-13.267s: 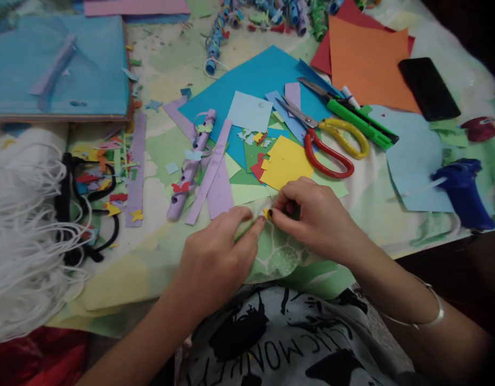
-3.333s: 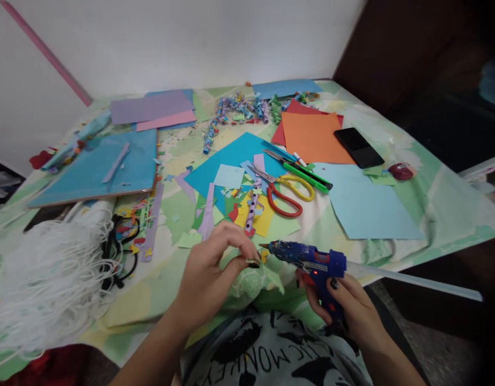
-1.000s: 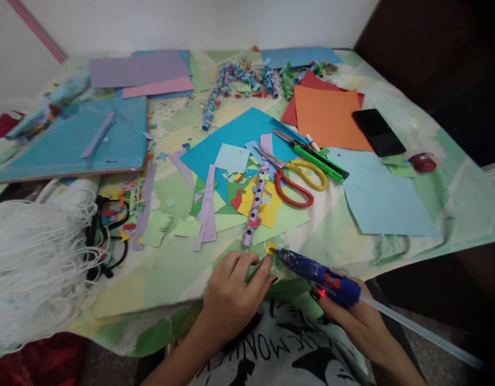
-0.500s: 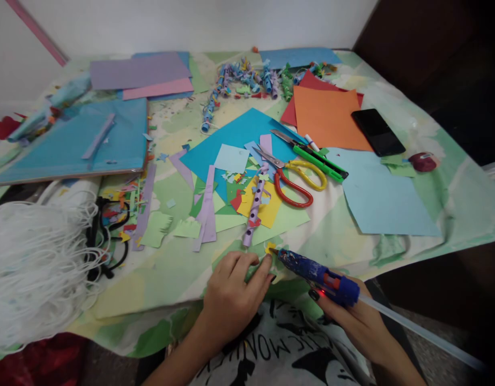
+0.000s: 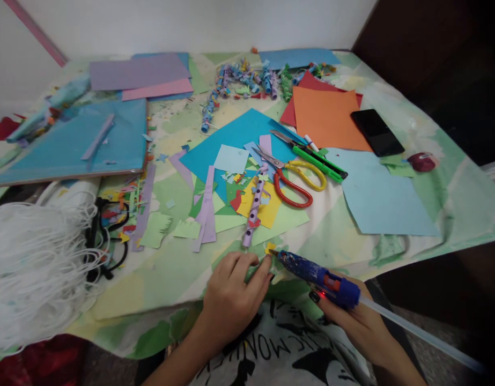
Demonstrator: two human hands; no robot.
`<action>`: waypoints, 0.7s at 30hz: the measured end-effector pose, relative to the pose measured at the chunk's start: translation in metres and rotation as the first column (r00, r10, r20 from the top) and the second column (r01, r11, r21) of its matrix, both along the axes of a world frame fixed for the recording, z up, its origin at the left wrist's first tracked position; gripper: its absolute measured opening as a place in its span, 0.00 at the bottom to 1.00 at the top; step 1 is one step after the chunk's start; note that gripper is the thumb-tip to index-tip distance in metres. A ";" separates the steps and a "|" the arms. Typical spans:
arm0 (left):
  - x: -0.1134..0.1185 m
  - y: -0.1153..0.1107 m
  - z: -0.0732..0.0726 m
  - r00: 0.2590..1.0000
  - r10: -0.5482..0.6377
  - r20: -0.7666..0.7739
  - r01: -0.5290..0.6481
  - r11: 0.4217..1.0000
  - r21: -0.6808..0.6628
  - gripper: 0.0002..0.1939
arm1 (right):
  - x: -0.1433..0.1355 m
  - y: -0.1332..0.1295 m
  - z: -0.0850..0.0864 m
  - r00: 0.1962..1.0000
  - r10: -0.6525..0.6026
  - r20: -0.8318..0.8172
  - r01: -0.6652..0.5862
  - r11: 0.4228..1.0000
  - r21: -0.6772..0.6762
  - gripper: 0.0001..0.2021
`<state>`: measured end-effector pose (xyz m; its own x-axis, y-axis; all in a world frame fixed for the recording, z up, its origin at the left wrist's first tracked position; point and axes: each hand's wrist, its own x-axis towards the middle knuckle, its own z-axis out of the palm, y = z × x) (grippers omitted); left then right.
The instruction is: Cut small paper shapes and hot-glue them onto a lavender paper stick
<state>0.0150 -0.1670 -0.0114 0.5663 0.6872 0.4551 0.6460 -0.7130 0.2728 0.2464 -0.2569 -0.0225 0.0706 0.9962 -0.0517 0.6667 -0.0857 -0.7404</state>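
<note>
My right hand (image 5: 352, 316) is wrapped round a blue glue gun (image 5: 319, 274), with a translucent glue stick (image 5: 416, 329) trailing from its back and a small red light glowing. Its nozzle touches or nearly touches a small yellow paper cutout (image 5: 270, 247) at the table's near side. My left hand (image 5: 235, 292) rests on the table edge, fingers bent, the index fingertip holding that cutout from the near side; the thumb is partly hidden. Just beyond lies a rolled lilac paper tube (image 5: 253, 214) with dark dots and small cutouts stuck on it.
Scissors (image 5: 297, 185) and a green box cutter (image 5: 319, 161) lie ahead among paper scraps. A phone (image 5: 377, 132) rests partly on orange paper (image 5: 330, 115) at right. White cord (image 5: 34, 273) is heaped at left. Decorated paper tubes (image 5: 247, 78) lie at the back.
Almost nothing differs. The view has shifted very slightly; both hands and the glue gun keep their places at the yellow cutout.
</note>
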 end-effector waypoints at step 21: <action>0.001 0.001 0.002 1.000 0.007 0.012 -0.007 1.000 0.022 0.13 | -0.010 0.015 0.020 0.993 0.086 -0.081 -0.090 0.995 -0.051 0.09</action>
